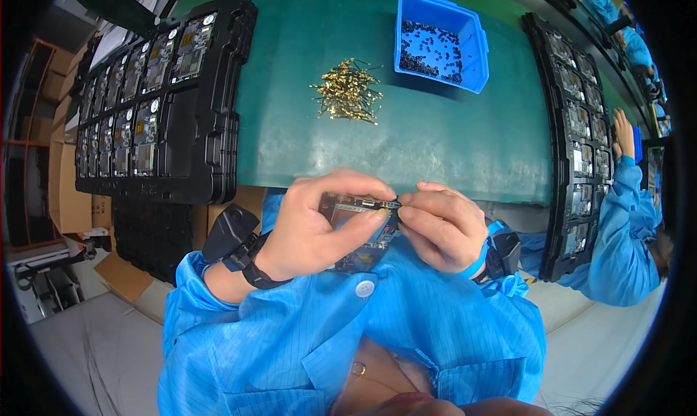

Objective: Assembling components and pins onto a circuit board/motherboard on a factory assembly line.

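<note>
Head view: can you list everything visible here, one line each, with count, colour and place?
Circuit board: one, dark, held between both hands.
Gold pins: one loose pile, on the green mat.
Bin: one, blue, holding small black parts, far side of the mat.
Left tray stack: black, loaded with boards.
Right tray stack: black, loaded with boards.
Co-worker's sleeve: blue, far right.
Left hand: grips the board.
Right hand: pinches the board's edge.

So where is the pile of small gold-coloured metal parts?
In the head view, the pile of small gold-coloured metal parts lies on the green mat, just left of the blue plastic bin.
</note>
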A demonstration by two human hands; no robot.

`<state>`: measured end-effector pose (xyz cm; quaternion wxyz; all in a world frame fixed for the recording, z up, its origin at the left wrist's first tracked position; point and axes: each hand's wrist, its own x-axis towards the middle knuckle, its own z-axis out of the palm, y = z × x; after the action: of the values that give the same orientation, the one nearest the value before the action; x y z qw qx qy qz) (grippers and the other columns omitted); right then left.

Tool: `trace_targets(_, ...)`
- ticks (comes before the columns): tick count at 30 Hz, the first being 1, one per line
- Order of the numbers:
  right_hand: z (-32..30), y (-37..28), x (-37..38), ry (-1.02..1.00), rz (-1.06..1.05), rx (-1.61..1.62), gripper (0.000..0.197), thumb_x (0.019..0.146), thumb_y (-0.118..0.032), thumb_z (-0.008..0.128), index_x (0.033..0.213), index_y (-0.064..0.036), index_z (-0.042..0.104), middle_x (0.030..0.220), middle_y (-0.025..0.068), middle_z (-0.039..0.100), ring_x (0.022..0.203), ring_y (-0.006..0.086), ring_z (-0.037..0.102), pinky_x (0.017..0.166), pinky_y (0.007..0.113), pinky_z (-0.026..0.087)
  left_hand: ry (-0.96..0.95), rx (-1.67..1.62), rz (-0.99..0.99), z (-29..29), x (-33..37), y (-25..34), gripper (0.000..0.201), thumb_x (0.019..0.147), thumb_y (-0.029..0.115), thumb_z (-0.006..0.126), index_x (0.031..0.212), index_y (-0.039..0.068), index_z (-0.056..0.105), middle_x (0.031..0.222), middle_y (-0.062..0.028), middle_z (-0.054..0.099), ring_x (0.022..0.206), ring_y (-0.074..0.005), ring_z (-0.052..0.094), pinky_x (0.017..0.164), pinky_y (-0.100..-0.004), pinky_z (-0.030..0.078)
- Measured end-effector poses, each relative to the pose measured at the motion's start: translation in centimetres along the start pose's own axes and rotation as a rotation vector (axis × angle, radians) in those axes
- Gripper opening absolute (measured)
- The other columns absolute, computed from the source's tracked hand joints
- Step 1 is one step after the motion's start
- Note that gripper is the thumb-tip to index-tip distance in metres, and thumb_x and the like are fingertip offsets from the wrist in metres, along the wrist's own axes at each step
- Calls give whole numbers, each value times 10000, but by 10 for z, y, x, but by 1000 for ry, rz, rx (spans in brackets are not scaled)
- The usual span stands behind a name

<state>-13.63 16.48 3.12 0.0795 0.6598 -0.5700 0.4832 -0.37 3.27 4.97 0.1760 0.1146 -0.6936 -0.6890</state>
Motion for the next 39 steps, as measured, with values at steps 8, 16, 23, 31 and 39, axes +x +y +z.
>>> trace_targets(8,3,-1,-6,38,-13,89,257,612,-24,646,868,0,628,834,111,599,699,217,606,679,337,524,-61,-76,-71,0,0,1,154,718,-14,587,870,-3,613,824,-86,602,733,-115,555,636,-227,428)
trace_targets(16,8,-3,-11,94,55,159,260,609,0,679,861,6,615,826,111,607,713,229,610,689,338,526,-94,-108,-118,1,0,1,181,727,45,592,895,-21,609,787,-76,604,722,-106,550,631,-231,428)
trace_targets(23,6,-5,-8,89,188,170,275,601,-23,709,851,12,600,803,121,609,700,248,611,632,316,512,-79,-133,-169,2,2,3,189,740,49,573,908,-29,605,820,-83,603,739,-113,553,643,-231,428)
trace_targets(31,7,-6,-4,76,283,297,204,660,1,618,860,32,590,792,137,604,662,234,601,575,293,487,-179,-49,-91,-5,3,0,174,755,5,568,923,-8,612,839,-69,601,754,-99,557,643,-220,433)
trace_targets(39,8,-5,-5,106,273,320,193,660,11,618,849,31,587,785,132,598,664,228,596,574,290,485,-83,-146,-152,2,2,0,164,716,41,584,865,-20,613,801,-92,599,719,-125,554,633,-235,425)
